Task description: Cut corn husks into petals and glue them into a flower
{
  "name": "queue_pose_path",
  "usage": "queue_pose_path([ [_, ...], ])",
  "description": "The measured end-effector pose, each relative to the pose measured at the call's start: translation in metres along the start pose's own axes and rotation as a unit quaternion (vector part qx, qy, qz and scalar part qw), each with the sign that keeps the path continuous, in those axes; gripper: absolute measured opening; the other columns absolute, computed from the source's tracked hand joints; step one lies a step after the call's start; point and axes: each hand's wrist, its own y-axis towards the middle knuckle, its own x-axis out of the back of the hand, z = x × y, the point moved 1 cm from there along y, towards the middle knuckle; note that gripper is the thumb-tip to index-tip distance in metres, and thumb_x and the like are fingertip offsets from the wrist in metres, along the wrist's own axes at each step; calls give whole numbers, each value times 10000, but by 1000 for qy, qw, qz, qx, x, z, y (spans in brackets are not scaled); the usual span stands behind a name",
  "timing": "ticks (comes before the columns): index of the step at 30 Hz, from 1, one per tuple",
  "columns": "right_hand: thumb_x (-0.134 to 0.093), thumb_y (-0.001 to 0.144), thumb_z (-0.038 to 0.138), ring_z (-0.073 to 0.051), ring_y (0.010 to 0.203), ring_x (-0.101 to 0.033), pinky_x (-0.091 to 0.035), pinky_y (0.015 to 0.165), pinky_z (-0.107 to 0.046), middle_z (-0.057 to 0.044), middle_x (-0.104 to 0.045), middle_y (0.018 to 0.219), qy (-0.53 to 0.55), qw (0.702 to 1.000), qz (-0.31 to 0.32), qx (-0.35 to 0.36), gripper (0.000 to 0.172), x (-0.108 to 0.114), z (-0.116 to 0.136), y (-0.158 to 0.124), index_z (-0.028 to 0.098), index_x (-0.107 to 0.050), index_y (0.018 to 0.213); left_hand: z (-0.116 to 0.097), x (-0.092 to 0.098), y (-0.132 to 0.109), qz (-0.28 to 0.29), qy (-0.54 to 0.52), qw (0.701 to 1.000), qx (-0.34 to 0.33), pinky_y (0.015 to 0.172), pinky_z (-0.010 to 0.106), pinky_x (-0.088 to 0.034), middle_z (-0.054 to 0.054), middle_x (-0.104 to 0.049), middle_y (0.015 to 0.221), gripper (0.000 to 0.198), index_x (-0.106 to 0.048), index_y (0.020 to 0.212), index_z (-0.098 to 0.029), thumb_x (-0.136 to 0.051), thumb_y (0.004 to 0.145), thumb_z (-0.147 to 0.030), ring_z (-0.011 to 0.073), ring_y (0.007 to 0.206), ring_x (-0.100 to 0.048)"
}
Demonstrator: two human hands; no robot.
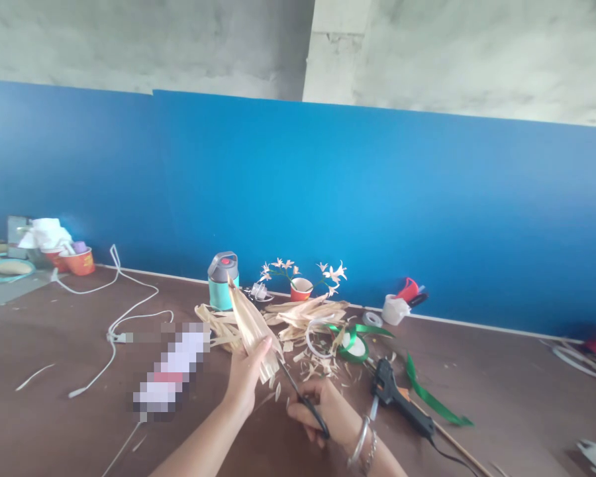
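Neither of my 2 hands is free in the head view. Near the bottom centre of the frame, my left hand pinches a long, straw-coloured, papery husk sheet by its lower part, thumb across the front, the tapered tip rising toward the centre. Just right of it, my right hand is curled around a pair of dark-handled metal scissors, fingers bent about the handles. The blades reach up to the lower right edge of the sheet; I cannot tell whether they are biting into it or how wide they are spread.

I would judge the cutting to be part-way. Thin pale husk slivers lie scattered right of the blades, so some trimming looks done, while the sheet I hold is a broad piece. Beyond it, around the centre of the frame, a loose heap of dry, cream-coloured husks seems left to be worked. Above that heap, 1 red-and-white paper cup stands with pale, pointed-petalled flowers on green stems to both sides; these look finished. At lower right lies a black glue gun, apart from my right hand.
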Motion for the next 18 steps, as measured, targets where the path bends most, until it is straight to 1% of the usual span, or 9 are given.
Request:
queue_pose_path([
  [4,-665,645,378,-46,275,-393,-293,275,-139,70,-484,369,13,1000,11,15,262,0,-5,4,128,-615,704,2,-2,-1,3,-6,1000,4,493,213,-413,9,-612,537,264,-660,704,-103,-741,623,-340,119,502,-546],
  [7,-664,647,357,-46,269,-387,-278,269,-139,69,-487,364,14,1000,6,10,241,-2,-5,5,128,-612,700,4,-2,-1,-4,-14,1000,1,500,219,-423,13,-624,553,263,-658,721,-106,-739,627,-338,125,509,-559],
  [12,-662,649,354,-38,264,-366,-261,274,-139,75,-476,355,20,1000,-5,6,239,-5,-3,4,127,-602,694,3,-3,-3,-22,-25,999,4,484,207,-416,10,-627,544,257,-653,695,-109,-753,608,-329,119,497,-558],
  [18,-644,659,375,-34,252,-342,-268,268,-142,82,-468,350,25,1000,5,15,259,-4,-5,4,127,-595,717,0,-5,-5,-3,-27,1000,-1,486,214,-418,6,-613,522,264,-645,678,-109,-745,615,-345,119,482,-548],
])
